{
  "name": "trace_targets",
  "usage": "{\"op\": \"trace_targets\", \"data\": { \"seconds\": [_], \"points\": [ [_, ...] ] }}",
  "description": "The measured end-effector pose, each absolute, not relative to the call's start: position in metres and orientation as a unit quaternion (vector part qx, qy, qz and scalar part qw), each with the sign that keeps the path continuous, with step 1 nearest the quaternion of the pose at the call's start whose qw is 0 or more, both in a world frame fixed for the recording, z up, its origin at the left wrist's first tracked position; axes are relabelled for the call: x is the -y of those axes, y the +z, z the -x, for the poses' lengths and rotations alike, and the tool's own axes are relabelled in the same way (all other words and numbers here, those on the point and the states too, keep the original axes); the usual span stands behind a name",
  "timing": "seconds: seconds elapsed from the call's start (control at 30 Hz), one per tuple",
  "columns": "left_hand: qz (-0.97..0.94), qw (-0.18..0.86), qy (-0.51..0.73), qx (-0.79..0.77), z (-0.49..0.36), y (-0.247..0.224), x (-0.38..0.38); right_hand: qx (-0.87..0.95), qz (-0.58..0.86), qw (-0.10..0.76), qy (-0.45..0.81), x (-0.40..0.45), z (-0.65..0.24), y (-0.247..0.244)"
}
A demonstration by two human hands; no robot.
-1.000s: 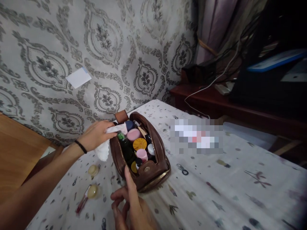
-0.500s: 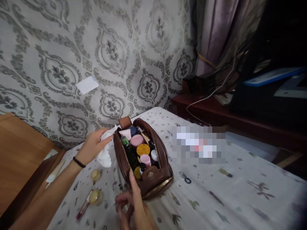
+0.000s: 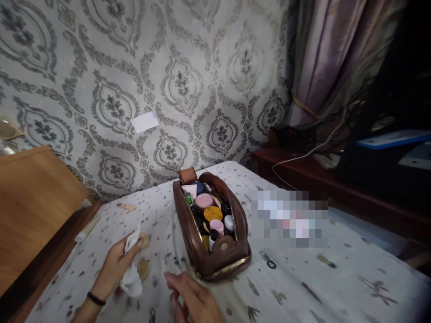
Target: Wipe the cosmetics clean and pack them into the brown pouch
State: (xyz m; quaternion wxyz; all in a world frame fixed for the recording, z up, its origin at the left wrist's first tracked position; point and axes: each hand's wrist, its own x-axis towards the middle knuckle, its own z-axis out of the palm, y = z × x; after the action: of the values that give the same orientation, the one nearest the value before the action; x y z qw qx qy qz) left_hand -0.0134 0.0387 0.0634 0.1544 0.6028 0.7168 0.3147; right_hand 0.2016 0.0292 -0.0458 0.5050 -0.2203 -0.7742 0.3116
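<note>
A brown leather bag (image 3: 218,260) stands unzipped on the patterned sheet (image 3: 289,287), packed with jars and bottles, among them a yellow lid (image 3: 213,214) and a pink jar (image 3: 204,201). To its left, my left hand (image 3: 116,262) pinches a crumpled white tissue (image 3: 132,281). Beside those fingers lie two small yellowish round items (image 3: 144,241), the nearer one partly behind the tissue. My right hand (image 3: 195,294) is just in front of the bag, not touching it, fingers apart and holding nothing.
A pale tube (image 3: 86,229) and a small beige stick (image 3: 126,207) lie at the left, near a wooden board (image 3: 37,202). A blurred-out patch covers something right of the bag. A dark red shelf (image 3: 276,163) with cables stands at the back right.
My left hand has moved with the tissue away from the bag, down toward the small round items. My right hand has drawn off the bag's front edge. The view has shifted left.
</note>
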Motion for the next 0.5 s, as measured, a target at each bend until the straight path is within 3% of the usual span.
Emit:
{"op": "trace_targets", "data": {
  "seconds": [0.13, 0.33, 0.5],
  "points": [
    [-0.564, 0.140, 0.376, -0.722, 0.006, 0.041, -0.013, 0.783, 0.192, 0.442, 0.392, -0.029, -0.206, -0.039],
    [-0.640, 0.101, 0.430, -0.629, -0.040, -0.003, 0.017, 0.501, 0.203, 0.312, 0.781, -0.020, -0.199, -0.022],
    [-0.759, 0.117, 0.357, -0.532, -0.056, -0.024, 0.034, 0.389, 0.306, 0.340, 0.800, -0.024, -0.189, -0.035]
  ]
}}
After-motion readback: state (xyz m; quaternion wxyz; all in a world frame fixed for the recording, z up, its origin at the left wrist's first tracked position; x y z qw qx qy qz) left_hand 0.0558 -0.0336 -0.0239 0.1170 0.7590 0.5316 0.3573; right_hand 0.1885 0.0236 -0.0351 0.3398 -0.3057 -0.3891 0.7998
